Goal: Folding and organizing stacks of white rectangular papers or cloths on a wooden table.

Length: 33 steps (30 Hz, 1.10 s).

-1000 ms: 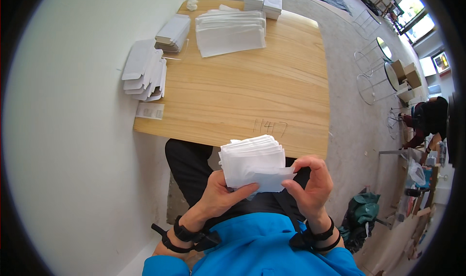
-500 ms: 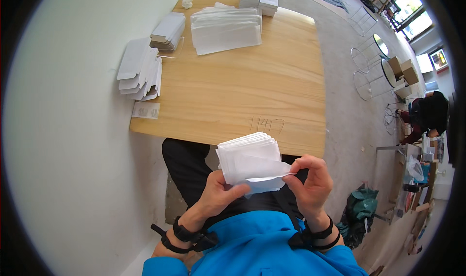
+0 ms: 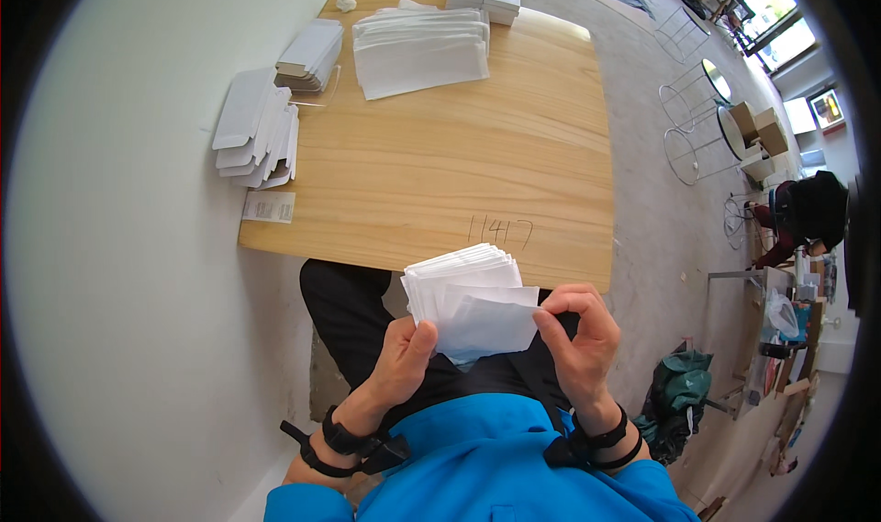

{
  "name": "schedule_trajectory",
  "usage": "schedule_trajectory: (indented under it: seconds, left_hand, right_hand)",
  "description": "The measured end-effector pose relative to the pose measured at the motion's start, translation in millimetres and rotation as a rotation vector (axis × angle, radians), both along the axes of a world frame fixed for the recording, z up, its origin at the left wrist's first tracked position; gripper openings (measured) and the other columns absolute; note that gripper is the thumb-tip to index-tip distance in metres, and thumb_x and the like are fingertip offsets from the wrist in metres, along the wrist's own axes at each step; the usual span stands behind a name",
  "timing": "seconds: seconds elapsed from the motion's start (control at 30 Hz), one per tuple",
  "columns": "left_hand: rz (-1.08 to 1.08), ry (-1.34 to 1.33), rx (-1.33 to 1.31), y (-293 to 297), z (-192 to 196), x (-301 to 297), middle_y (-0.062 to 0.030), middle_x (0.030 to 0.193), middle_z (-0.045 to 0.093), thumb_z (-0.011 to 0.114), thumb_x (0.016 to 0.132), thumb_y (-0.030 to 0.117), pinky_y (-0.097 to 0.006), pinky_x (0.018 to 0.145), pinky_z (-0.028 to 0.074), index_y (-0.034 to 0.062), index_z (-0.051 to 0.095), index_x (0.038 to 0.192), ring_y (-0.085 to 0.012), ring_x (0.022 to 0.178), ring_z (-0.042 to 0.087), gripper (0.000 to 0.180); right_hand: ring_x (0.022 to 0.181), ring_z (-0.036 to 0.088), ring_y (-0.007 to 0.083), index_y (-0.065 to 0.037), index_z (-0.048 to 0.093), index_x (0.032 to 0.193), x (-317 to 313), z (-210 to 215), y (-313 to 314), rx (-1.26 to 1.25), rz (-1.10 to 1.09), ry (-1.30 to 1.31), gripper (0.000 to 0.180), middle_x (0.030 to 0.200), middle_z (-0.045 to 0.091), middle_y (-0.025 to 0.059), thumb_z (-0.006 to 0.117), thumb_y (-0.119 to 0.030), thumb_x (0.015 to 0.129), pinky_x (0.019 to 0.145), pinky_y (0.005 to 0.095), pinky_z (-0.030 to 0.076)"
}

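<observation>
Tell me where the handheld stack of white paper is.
In the head view, the stack of white paper is just below centre, between the left hand and the right hand, by the near edge of the table.

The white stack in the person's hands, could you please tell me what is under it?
Beneath the white stack, black trousers show past its lower edge. The left hand holds its left side, thumb on top; its other fingertips are covered, as is the underside.
</observation>
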State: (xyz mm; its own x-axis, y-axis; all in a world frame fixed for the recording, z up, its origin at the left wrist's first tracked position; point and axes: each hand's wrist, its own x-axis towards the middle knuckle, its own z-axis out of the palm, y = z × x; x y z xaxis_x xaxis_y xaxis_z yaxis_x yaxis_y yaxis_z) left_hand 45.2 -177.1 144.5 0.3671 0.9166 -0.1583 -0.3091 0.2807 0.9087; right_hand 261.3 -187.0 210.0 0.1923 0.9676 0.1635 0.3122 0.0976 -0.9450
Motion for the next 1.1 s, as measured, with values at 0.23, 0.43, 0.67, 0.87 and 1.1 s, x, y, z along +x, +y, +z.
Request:
schedule_trajectory:
  seconds: [0.23,0.43,0.67,0.87,1.1]
  left_hand:
    - [-0.098,-0.052,-0.097,2.7,-4.7,-4.4,-0.0135,0.123,0.057,0.043,0.093,0.059,-0.037,0.095,0.047,-0.0028,0.043,0.133,-0.0215,0.113,0.057,0.073]
    - [-0.079,-0.165,-0.113,6.6,10.5,0.4,-0.0139,0.131,0.052,0.039,0.093,0.061,-0.039,0.099,0.043,-0.0008,0.035,0.139,-0.0221,0.12,0.053,0.077]
    - [-0.098,-0.077,-0.079,5.8,-1.3,-4.1,-0.0141,0.129,0.054,0.04,0.091,0.063,-0.038,0.1,0.043,-0.002,0.038,0.137,-0.022,0.119,0.053,0.079]
    - [-0.126,-0.037,-0.093,3.7,-1.0,-5.1,-0.0145,0.129,0.054,0.039,0.091,0.065,-0.039,0.099,0.044,-0.0021,0.038,0.137,-0.0229,0.119,0.053,0.081]
    - [-0.105,-0.096,-0.101,2.1,-4.4,-4.2,-0.0145,0.131,0.052,0.031,0.091,0.066,-0.04,0.1,0.043,-0.0017,0.036,0.138,-0.0235,0.121,0.052,0.083]
  right_hand:
    - [0.079,0.06,0.0183,-0.002,0.062,0.086,1.6,-3.2,-5.8,0.126,0.033,0.045,0.019,0.086,0.065,0.0097,0.07,0.01,0.073,0.074,0.0278,0.045]
    - [0.078,0.061,0.0191,-0.003,0.063,0.086,6.6,-1.8,-12.2,0.215,0.235,0.081,0.018,0.081,0.068,0.0087,0.068,0.006,0.071,0.085,0.0363,0.042]
    - [0.08,0.057,0.0188,0.003,0.06,0.099,7.3,-5.1,-13.7,0.031,0.011,0.087,0.025,0.083,0.062,0.0085,0.062,-0.016,0.083,0.085,0.0324,0.043]
    - [0.083,0.057,0.0169,-0.001,0.062,0.099,-2.4,-5.9,8.5,-0.037,0.025,0.025,0.024,0.089,0.059,0.0076,0.07,-0.006,0.076,0.077,0.0275,0.045]
    - [0.078,0.056,0.0154,-0.003,0.066,0.085,5.2,-5.9,-0.5,0.124,0.125,0.048,0.021,0.088,0.058,0.0078,0.071,0.01,0.069,0.067,0.025,0.045]
